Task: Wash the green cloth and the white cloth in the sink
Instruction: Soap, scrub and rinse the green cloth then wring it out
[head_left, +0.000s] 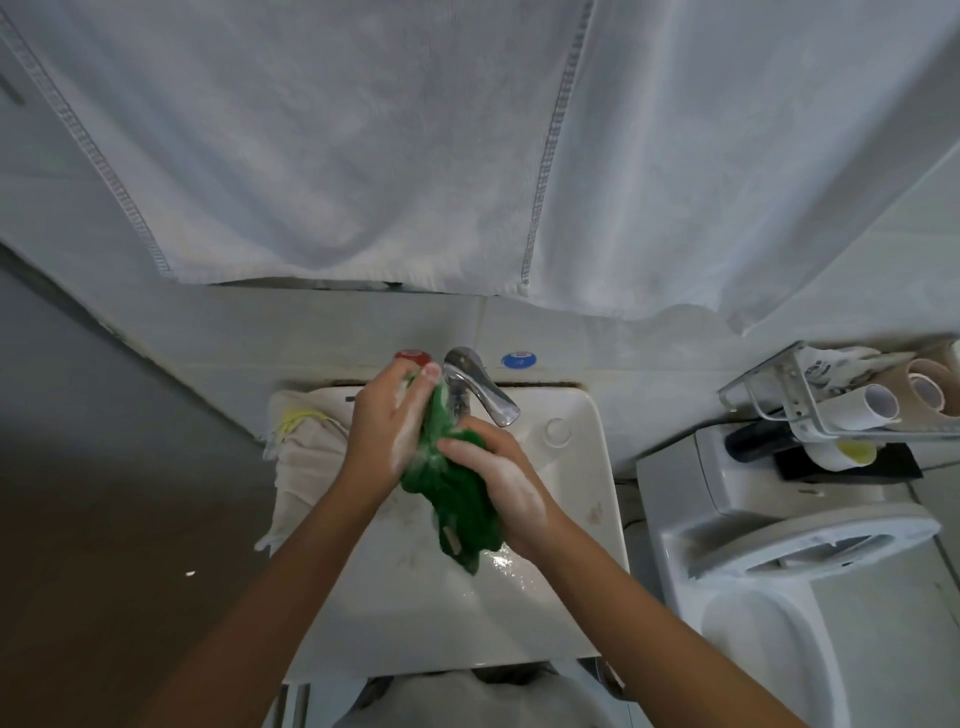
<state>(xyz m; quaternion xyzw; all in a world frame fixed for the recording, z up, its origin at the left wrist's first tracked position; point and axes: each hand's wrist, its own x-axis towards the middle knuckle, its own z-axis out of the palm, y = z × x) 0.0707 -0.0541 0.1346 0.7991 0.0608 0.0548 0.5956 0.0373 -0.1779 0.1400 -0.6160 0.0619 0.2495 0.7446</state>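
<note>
Both hands, left (387, 428) and right (501, 480), soapy, grip the green cloth (457, 493) over the sink (582, 467) to scrub it beneath the faucet (480, 387); white cloth (306, 457) waits at 9 o'clock on the rim.

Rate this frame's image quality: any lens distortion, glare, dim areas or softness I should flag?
Head view: wide-angle bending curves the wall edges and the hanging towel; dim, flat light, with the lower left corner darkest; a small wet glare in the sink; the green cloth and both hands, left and right, look slightly soft; the toilet at the right edge looks stretched.
</note>
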